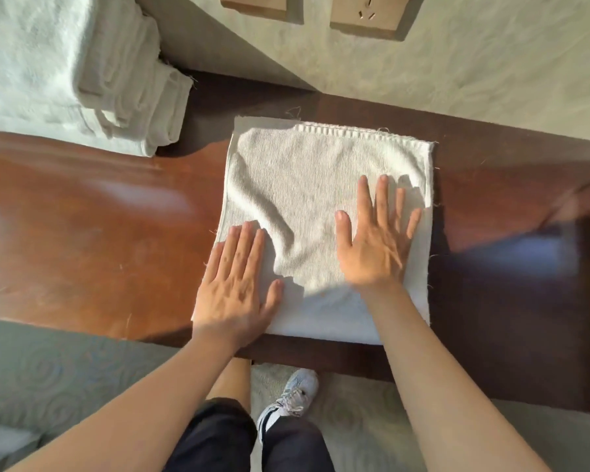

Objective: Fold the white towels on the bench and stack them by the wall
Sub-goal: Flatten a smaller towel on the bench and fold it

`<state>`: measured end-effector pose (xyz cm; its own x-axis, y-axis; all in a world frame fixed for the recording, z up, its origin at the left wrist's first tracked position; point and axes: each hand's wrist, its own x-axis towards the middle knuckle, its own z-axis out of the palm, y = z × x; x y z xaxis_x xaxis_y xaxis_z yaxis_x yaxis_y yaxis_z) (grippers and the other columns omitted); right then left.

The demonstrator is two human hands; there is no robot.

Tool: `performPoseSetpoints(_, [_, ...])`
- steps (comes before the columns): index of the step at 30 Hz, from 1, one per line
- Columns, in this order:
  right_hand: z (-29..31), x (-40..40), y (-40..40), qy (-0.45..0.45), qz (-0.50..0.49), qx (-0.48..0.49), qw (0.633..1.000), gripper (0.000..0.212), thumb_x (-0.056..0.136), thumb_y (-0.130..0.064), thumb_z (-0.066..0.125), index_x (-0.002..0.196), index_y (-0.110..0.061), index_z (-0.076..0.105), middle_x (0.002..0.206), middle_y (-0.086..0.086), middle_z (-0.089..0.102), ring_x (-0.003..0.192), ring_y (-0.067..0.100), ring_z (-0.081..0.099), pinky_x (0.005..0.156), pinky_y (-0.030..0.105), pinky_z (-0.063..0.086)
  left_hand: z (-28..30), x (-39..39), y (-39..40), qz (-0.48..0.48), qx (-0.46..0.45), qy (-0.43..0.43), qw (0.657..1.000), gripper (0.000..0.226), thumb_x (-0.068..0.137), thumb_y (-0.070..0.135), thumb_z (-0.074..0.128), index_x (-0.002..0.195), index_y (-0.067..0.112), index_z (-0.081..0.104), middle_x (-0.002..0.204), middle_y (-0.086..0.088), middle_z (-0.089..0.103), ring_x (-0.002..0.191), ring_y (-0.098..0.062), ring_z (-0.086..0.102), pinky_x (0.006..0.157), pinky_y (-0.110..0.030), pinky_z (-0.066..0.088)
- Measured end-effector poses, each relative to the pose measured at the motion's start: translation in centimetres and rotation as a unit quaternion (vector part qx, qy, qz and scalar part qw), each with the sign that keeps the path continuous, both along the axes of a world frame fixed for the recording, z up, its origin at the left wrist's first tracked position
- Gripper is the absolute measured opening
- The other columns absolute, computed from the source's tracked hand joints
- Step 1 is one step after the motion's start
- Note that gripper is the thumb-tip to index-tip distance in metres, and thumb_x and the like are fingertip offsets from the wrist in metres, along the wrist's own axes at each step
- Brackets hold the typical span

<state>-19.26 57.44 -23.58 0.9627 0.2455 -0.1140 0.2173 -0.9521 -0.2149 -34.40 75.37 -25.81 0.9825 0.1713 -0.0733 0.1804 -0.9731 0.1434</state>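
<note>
Towel lies on the wooden bench, already doubled over once by the look of the layered far edge, with its near edge at the bench's front lip. Left hand is flat, fingers straight and close together, pressing the near-left corner, partly over the towel edge onto the wood. Right hand is flat with fingers spread, palm down on the right half. Neither hand pinches cloth. Step in hand looks like smoothing before the next fold. To do it well: sweep both palms outward from the centre ridge, since a diagonal wrinkle runs between the hands and will lock in as a crease if folded over. Top layer sits short of the lower one at the far-left corner and along the right side, so square those edges first. Keep pressure light; the bench is glossy and the towel may slide. Stack of folded towels sits far left against the wall, well apart from this one, so the carry is short once the fold is done.
</note>
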Motion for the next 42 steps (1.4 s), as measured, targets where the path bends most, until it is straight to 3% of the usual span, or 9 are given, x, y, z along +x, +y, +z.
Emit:
performPoseSetpoints(5, [-1.8, -6.1, -0.3, -0.024, 0.171, -0.011, 0.985, 0.066, 0.101, -0.058, 0.029, 0.160, -0.034, 0.015, 0.169, 0.002, 0.008, 0.156, 0.025, 0.002, 0.123, 0.059, 0.005, 0.1, 0.1, 0.1, 0.008, 0.003, 0.001, 1.000, 0.078, 0.097, 0.058, 0.034, 0.163, 0.025, 0.008, 0.170, -0.007, 0.004, 0.157, -0.023, 0.000, 0.127, -0.043, 0.004])
performPoseSetpoints(12, [-1.3, -3.1, -3.1, -0.056, -0.032, -0.028, 0.998, 0.068, 0.101, -0.056, 0.031, 0.161, -0.025, 0.017, 0.168, 0.008, 0.012, 0.155, 0.030, 0.009, 0.122, 0.059, 0.009, 0.3, 0.1, -0.2, 0.019, 0.007, 0.015, 1.000, 0.078, 0.096, 0.059, 0.032, 0.163, 0.030, 0.005, 0.171, -0.005, 0.003, 0.157, -0.022, -0.002, 0.127, -0.044, 0.005])
performPoseSetpoints(15, [-0.9, -5.8, 0.3, -0.053, 0.037, 0.044, 0.997, 0.066, 0.102, -0.056, 0.028, 0.161, -0.029, 0.015, 0.169, 0.006, 0.008, 0.156, 0.029, 0.005, 0.123, 0.058, 0.003, 0.5, 0.3, -0.1, 0.018, -0.001, 0.012, 1.000, 0.079, 0.094, 0.058, 0.034, 0.163, 0.030, 0.007, 0.171, -0.005, 0.005, 0.157, -0.021, -0.001, 0.127, -0.043, 0.005])
performPoseSetpoints(18, [-1.8, -8.2, 0.3, -0.028, 0.170, 0.008, 0.985, 0.065, 0.102, -0.057, 0.030, 0.160, -0.032, 0.016, 0.169, 0.006, 0.005, 0.156, 0.029, 0.001, 0.122, 0.060, 0.007, 0.6, 0.2, 0.0, 0.025, -0.010, 0.021, 0.999, 0.080, 0.094, 0.060, 0.034, 0.162, 0.032, 0.003, 0.171, -0.004, 0.001, 0.157, -0.019, -0.003, 0.127, -0.043, 0.005])
performPoseSetpoints(24, [-1.4, -5.0, -7.9, -0.011, -0.004, -0.078, 0.997, 0.063, 0.105, -0.052, 0.016, 0.162, -0.026, 0.007, 0.170, 0.005, 0.000, 0.156, 0.026, -0.002, 0.124, 0.056, 0.008, 0.7, 0.2, 0.0, 0.022, -0.021, 0.008, 1.000, 0.079, 0.093, 0.061, 0.030, 0.162, 0.034, 0.001, 0.171, -0.004, 0.000, 0.157, -0.020, -0.004, 0.127, -0.045, 0.007])
performPoseSetpoints(27, [-0.5, -5.2, -7.2, -0.025, -0.065, -0.084, 0.994, 0.067, 0.104, -0.054, 0.015, 0.162, -0.019, 0.010, 0.169, 0.009, 0.005, 0.156, 0.030, 0.003, 0.123, 0.058, 0.006, 0.7, 0.2, 0.0, 0.022, -0.030, 0.001, 0.999, 0.080, 0.092, 0.060, 0.031, 0.162, 0.034, 0.004, 0.171, -0.005, 0.002, 0.157, -0.020, -0.003, 0.127, -0.044, 0.006])
performPoseSetpoints(33, [-1.0, -10.1, -2.4, -0.021, 0.119, -0.026, 0.992, 0.067, 0.103, -0.060, 0.021, 0.161, -0.027, 0.015, 0.169, 0.006, 0.007, 0.156, 0.028, 0.000, 0.123, 0.056, 0.009, 0.6, 0.2, 0.0, 0.024, -0.043, -0.006, 0.999, 0.080, 0.091, 0.060, 0.034, 0.162, 0.034, 0.008, 0.171, -0.005, 0.003, 0.157, -0.020, -0.001, 0.127, -0.042, 0.004])
performPoseSetpoints(38, [-0.8, -9.2, -6.3, -0.010, -0.064, -0.082, 0.995, 0.073, 0.102, -0.059, 0.023, 0.162, -0.021, 0.004, 0.169, 0.007, -0.002, 0.156, 0.025, -0.006, 0.123, 0.056, 0.009, 0.6, 0.2, 0.0, 0.024, -0.037, -0.001, 0.999, 0.081, 0.090, 0.060, 0.034, 0.162, 0.034, 0.008, 0.171, -0.005, 0.002, 0.157, -0.021, -0.002, 0.127, -0.041, 0.002])
performPoseSetpoints(42, [-0.6, -10.4, -2.6, -0.051, 0.021, -0.011, 0.998, 0.074, 0.099, -0.054, 0.036, 0.161, -0.021, 0.013, 0.169, 0.009, 0.005, 0.156, 0.031, 0.001, 0.123, 0.058, 0.008, 0.8, 0.0, -0.2, 0.026, -0.048, 0.004, 0.999, 0.083, 0.089, 0.059, 0.035, 0.162, 0.034, 0.007, 0.171, -0.005, 0.003, 0.157, -0.021, -0.001, 0.127, -0.045, 0.008])
